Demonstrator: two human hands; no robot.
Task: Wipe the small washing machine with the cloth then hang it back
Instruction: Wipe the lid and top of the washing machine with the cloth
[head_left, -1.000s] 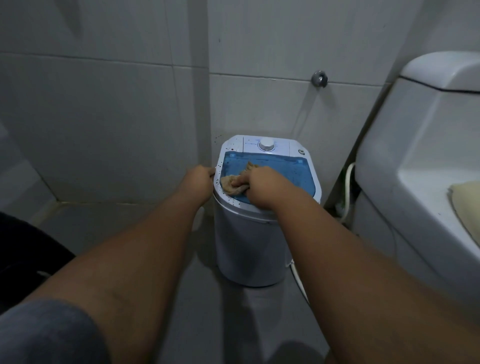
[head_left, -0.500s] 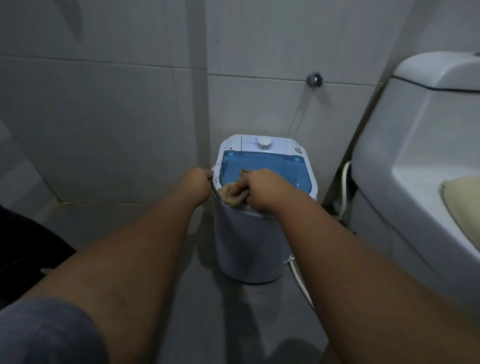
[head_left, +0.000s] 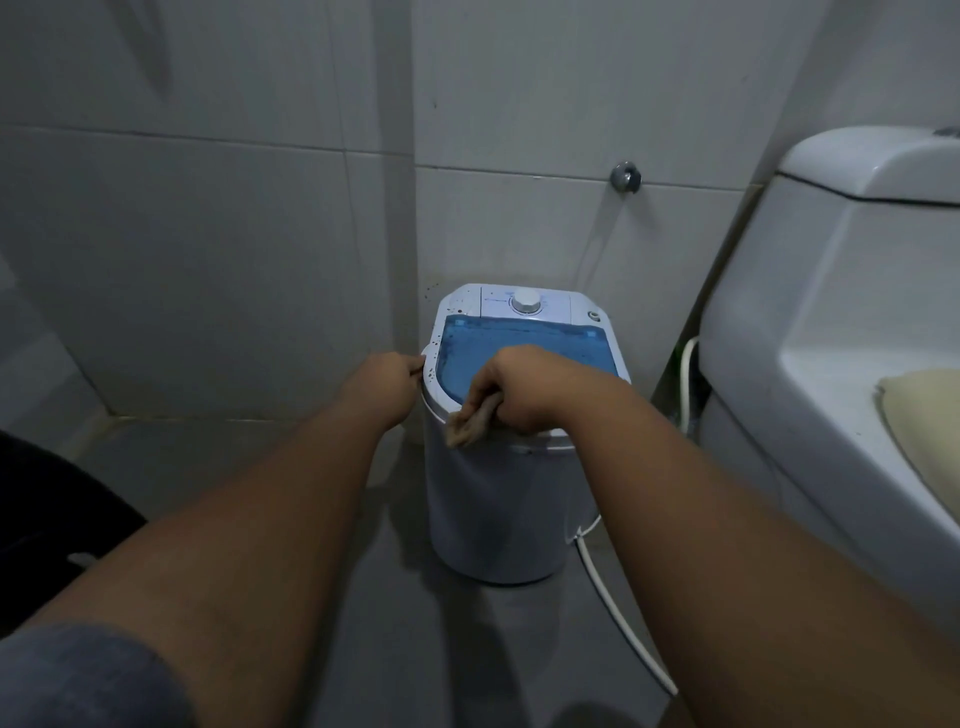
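Observation:
A small white washing machine (head_left: 498, 509) with a blue see-through lid (head_left: 524, 340) and a white dial stands on the floor against the tiled wall. My right hand (head_left: 519, 387) is closed on a crumpled tan cloth (head_left: 470, 423), pressed against the machine's front rim, with part of the cloth hanging over the edge. At the machine's left side, my left hand (head_left: 382, 382) grips the handle on the rim.
A white toilet (head_left: 841, 332) stands close on the right with a pale yellow cloth (head_left: 924, 421) on it. A white hose (head_left: 618, 613) runs over the grey floor from the machine. A metal wall fitting (head_left: 626, 176) sits above. A dark object (head_left: 47, 514) lies at left.
My right hand has dragged the cloth from the left part of the lid down to the front rim, where it now hangs over. The left hand stays on the machine's side.

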